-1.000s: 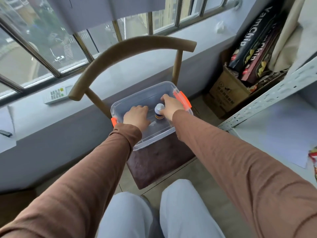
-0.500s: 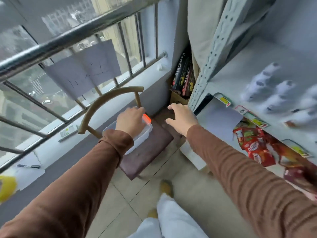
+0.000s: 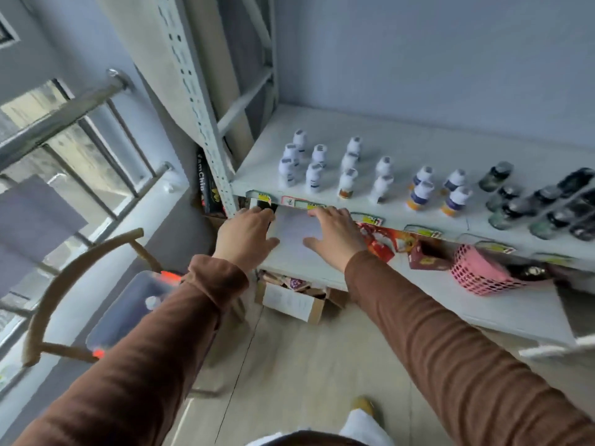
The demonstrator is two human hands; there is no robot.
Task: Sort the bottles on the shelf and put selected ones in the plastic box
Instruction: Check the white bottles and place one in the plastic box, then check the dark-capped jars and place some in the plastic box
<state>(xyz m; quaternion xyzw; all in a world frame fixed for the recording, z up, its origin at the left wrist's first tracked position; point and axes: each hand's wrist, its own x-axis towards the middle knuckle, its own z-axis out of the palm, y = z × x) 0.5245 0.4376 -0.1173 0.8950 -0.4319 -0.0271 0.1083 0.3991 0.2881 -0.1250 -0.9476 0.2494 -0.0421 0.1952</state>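
Several white bottles [image 3: 314,177] stand in rows on the white shelf [image 3: 402,146], some with orange bases [image 3: 418,194], and several dark glass jars [image 3: 515,201] stand at its right end. My left hand [image 3: 246,238] and my right hand [image 3: 331,236] hover just below the shelf's front edge, fingers spread, holding nothing. The clear plastic box [image 3: 128,307] with orange clips sits on the chair at lower left, partly hidden by my left sleeve. One white bottle [image 3: 151,302] lies in it.
A wooden chair [image 3: 74,278] stands by the window railing on the left. The lower shelf [image 3: 483,304] holds red snack packets [image 3: 380,243] and a pink basket [image 3: 476,272]. An open cardboard box [image 3: 293,297] sits on the floor under the shelves. A grey shelf post [image 3: 199,107] rises at left.
Both hands left the plastic box, where the right hand set down a bottle, and swung right and up to the shelf. The view turned from the chair to the bottle rows.
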